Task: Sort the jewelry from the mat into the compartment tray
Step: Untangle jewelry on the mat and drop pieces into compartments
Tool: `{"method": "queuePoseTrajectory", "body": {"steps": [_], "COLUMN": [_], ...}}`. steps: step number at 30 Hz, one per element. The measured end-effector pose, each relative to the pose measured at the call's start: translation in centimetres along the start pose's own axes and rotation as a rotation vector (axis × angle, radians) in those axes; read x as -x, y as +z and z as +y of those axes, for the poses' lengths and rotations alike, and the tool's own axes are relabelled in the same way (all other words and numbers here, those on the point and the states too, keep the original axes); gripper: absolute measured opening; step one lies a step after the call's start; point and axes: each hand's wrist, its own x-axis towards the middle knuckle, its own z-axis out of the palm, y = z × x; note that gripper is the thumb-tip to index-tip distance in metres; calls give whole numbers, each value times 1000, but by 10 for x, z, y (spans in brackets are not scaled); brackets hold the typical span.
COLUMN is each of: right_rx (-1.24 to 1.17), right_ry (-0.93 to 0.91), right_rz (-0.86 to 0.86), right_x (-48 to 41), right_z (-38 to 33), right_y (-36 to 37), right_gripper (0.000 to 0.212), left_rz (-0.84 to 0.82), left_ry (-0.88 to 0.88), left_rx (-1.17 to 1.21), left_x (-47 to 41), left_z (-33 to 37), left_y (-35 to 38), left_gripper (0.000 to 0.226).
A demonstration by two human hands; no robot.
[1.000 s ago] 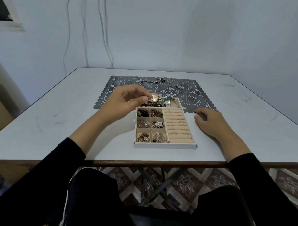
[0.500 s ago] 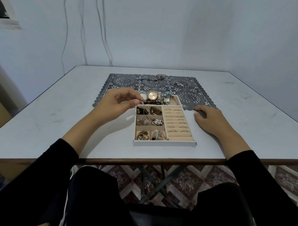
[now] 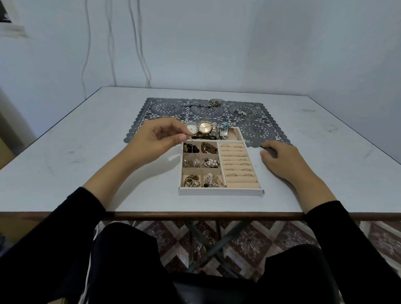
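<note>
The compartment tray (image 3: 220, 190) sits on the white table near me, its small squares full of jewelry and its right side lined with ring rolls. Watches (image 3: 205, 127) lie in its far row. My left hand (image 3: 157, 139) hovers at the tray's far left corner and pinches a small silver piece (image 3: 189, 137) between thumb and fingers. My right hand (image 3: 280, 159) rests flat on the table beside the tray's right wall. Behind the tray lies the grey lace mat (image 3: 170, 108), with a chain (image 3: 210, 103) at its far edge and a small earring cluster (image 3: 241, 112) at the right.
The table (image 3: 86, 151) ends at a brown front edge close to my lap. Walls stand behind and to the right, with cables (image 3: 136, 45) hanging down the back wall. A patterned floor (image 3: 232, 241) and the table's metal legs show below.
My left hand has drawn back left from the gold watch, which now lies in the tray's far row, and it now pinches a small silver piece. My right hand has stayed put.
</note>
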Motion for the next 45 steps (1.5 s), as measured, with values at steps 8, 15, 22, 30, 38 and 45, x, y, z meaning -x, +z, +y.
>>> {"method": "queuePoseTrajectory", "body": {"steps": [8,15,22,30,38,45], "right_rx": [19,78,81,73,89,56], "right_ry": [-3,-14,-34,-33,-46,-35], "right_rz": [-12,-60,-82,-77,-100,-48], "right_x": [0,1,2,2,-2,-34], "right_z": [-1,-2,-3,-2,-3,4], "right_y": [-1,1,2,2,0,-6], "right_gripper": [37,44,44,45,40,23], "left_rz": [-96,-174,-259,-326,-218,21], "left_ry": [4,39,93,47,-21,-146], "left_rx": [-152,-271,-379,-406,-300,-268], "left_x": [1,0,-3,-8,-19,-47], "left_z": [-2,-1,2,-2,-12,-41], "left_y": [4,5,6,3,-2,-10], "left_gripper": [12,14,17,19,16,20]}}
